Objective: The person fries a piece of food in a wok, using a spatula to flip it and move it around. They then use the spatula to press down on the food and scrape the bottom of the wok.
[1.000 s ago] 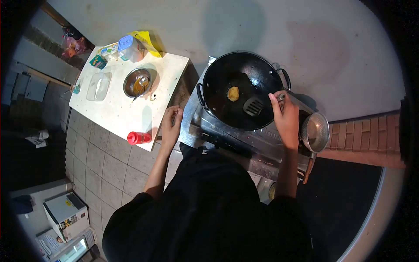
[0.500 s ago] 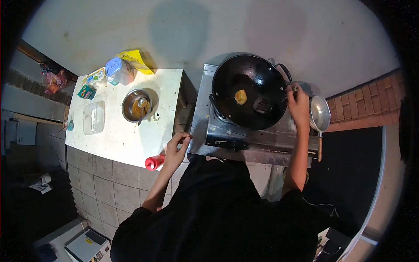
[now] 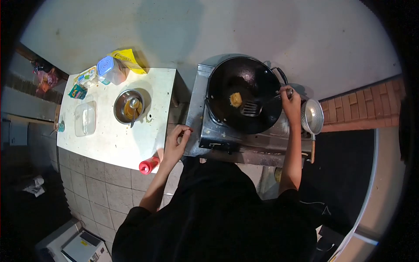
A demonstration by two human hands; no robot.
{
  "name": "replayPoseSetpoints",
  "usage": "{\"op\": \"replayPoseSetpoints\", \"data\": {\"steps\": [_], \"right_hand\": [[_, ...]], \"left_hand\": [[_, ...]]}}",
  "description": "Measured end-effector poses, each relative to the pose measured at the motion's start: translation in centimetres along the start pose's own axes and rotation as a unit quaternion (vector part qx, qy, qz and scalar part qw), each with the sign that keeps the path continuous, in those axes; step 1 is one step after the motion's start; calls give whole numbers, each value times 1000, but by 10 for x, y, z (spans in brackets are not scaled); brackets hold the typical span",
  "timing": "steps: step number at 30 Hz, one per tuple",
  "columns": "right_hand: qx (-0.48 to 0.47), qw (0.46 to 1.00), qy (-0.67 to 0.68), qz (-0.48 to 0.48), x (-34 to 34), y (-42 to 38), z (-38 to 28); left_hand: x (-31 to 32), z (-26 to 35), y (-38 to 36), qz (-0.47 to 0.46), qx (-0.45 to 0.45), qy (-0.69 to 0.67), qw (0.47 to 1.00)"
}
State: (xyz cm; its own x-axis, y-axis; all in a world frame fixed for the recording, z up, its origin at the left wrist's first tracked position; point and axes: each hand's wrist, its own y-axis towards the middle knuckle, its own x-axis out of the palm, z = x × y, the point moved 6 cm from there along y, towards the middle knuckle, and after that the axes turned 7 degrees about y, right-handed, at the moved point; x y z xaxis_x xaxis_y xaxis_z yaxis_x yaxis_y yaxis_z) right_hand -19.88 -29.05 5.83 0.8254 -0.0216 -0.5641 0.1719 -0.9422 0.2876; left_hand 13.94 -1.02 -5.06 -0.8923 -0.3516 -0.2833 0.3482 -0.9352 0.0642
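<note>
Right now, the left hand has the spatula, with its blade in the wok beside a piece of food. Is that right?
Not quite: in the head view it is the right hand that has the spatula, not the left hand. The rest stands: the blade is in the wok, beside a piece of food.

Your single camera sat on your head, looking forward and steeply down over your torso, covering table (image 3: 131,150) and stove (image 3: 194,111) beyond.
</note>
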Motion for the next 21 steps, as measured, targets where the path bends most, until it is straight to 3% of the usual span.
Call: {"op": "replayPoseSetpoints", "data": {"steps": [2, 3, 7, 11, 14, 16, 20, 21], "right_hand": [[-5, 1000, 19, -12, 1, 2, 7], [66, 997, -3, -27, 0, 3, 17], [22, 999, 21, 14, 1, -5, 26], [81, 991, 104, 33, 0, -22, 35], [15, 992, 120, -43, -4, -29, 28], [-26, 966, 187, -175, 3, -37, 15], [77, 957, 217, -174, 2, -40, 32], [44, 968, 201, -144, 2, -38, 34]], "left_hand": [[10, 6, -2, 8, -9, 28, 1000], [13, 10, -2, 14, -31, 20, 999], [31, 14, -2, 50, -69, -44, 995], [50, 25, -7, 80, -105, -34, 991], [62, 24, -9, 95, -117, -33, 988], [66, 31, -7, 142, -116, -32, 982], [79, 58, 4, 163, -88, 90, 979], [83, 66, 8, 158, -50, 134, 977]]}}
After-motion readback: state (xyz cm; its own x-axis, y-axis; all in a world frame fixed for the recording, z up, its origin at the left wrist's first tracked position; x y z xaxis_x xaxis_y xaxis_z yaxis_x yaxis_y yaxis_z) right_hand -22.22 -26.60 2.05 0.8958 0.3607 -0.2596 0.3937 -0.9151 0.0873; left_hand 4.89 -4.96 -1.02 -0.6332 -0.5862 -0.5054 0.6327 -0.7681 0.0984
